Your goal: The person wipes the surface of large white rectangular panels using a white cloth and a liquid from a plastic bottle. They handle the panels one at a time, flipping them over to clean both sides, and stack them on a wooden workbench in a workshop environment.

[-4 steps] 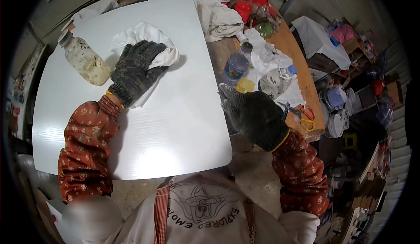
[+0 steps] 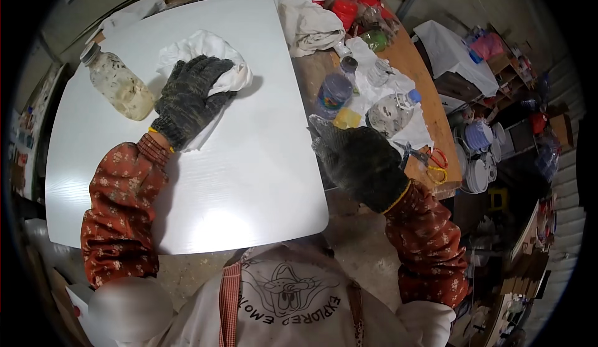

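My left hand (image 2: 192, 98), in a dark knitted glove, presses a bunched white cloth (image 2: 205, 43) onto a glossy white board (image 2: 249, 179). Part of the cloth bulges out between thumb and forefinger, and more of it shows under the palm. Close to the left of this hand, a clear bottle (image 2: 119, 85) with a grey cap and a pale yellowish liquid inside lies on the board. At the board's right edge is my right hand (image 2: 361, 163), gloved alike, with its fingers closed on that edge. Its fingers' undersides are hidden.
Beside the board, a wooden table (image 2: 427, 79) holds a purplish bottle (image 2: 334, 95), a clear blue-capped bottle (image 2: 391, 115), a yellow sponge-like piece (image 2: 347, 118) and scissors (image 2: 437, 163) with red and yellow handles. A crumpled cloth (image 2: 308, 20) and red containers (image 2: 344, 12) lie farther back.
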Demonstrator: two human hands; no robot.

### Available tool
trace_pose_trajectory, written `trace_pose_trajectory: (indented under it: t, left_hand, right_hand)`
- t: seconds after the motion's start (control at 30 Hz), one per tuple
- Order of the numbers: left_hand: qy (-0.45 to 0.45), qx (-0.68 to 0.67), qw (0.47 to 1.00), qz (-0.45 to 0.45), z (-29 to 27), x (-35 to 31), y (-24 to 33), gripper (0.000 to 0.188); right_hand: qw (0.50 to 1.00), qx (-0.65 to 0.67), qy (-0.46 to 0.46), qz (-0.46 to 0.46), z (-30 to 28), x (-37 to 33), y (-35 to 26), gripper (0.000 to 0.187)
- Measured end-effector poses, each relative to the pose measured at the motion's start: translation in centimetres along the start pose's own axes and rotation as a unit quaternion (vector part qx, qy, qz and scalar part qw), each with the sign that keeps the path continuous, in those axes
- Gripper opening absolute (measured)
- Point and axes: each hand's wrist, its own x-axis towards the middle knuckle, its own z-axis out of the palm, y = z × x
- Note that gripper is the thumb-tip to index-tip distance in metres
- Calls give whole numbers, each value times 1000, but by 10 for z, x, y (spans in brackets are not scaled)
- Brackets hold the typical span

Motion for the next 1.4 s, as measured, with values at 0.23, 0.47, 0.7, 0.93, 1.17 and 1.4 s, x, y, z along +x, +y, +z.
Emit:
trace_pose_trajectory:
  t: [0.23,0.47,0.7,0.93,1.17,1.4]
  left_hand:
    - [4,30,1000,6,3,-4,-2,43]
    - [7,11,1000,25,3,6,0,43]
    - [4,23,999,22,3,6,3,43]
    - [11,34,999,16,4,0,-3,42]
    - [-1,14,1000,12,-1,3,0,43]
    - [-10,8,1000,-1,0,2,-1,45]
  right_hand:
    - [950,279,-136,43,-47,31,30,36]
    - [952,234,-197,6,-5,2,5,45]
    - [950,313,0,-13,-3,7,10,29]
    - [938,269,-209,-63,-39,20,30,41]
    - [949,315,-3,-7,-17,13,22,35]
    - [905,423,45,18,-26,14,27,32]
